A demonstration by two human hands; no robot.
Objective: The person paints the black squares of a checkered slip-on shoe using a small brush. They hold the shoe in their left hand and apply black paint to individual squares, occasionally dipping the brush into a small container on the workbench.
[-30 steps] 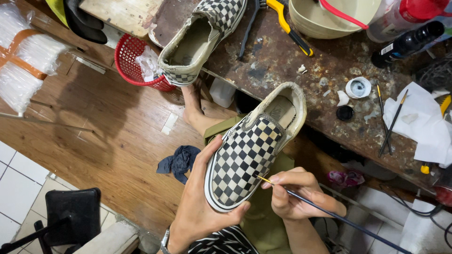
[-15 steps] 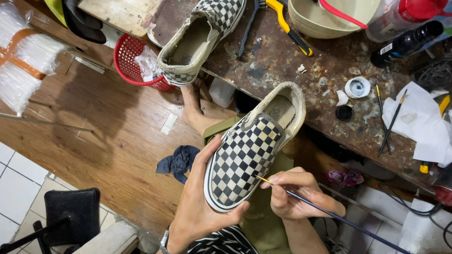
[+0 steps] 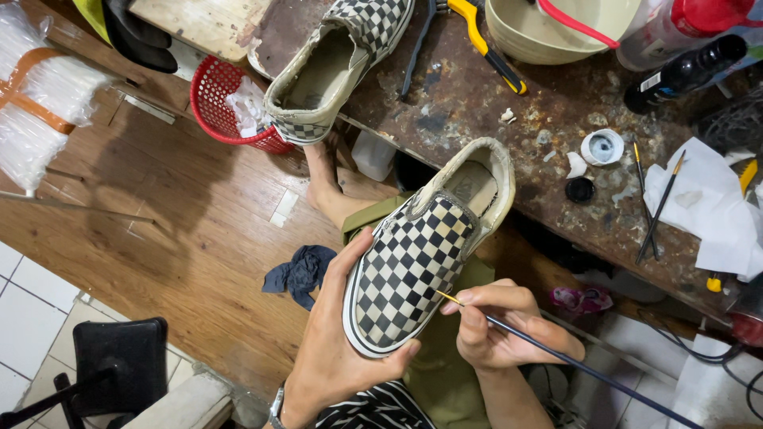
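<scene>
My left hand [image 3: 338,349] cups the toe end of a black-and-white checkered slip-on shoe [image 3: 417,254] from underneath, its opening pointing away from me. My right hand [image 3: 501,326] pinches a thin paintbrush [image 3: 556,357] with a dark handle. The brush tip rests against the right edge of the shoe's checkered upper, near the sole. A second, matching checkered shoe [image 3: 338,63] lies on the stained workbench [image 3: 477,103] at the top, its heel hanging over the bench edge.
On the bench sit a cream bowl [image 3: 556,28], yellow-handled pliers [image 3: 477,36], a small white paint pot [image 3: 602,147], spare brushes [image 3: 656,202], white paper [image 3: 707,206] and bottles [image 3: 683,71]. A red basket [image 3: 218,103], a blue rag [image 3: 302,270] and a black stool [image 3: 119,361] stand on the wooden floor.
The shoe and both hands have barely moved. The brush tip stays at the same spot on the shoe's right edge.
</scene>
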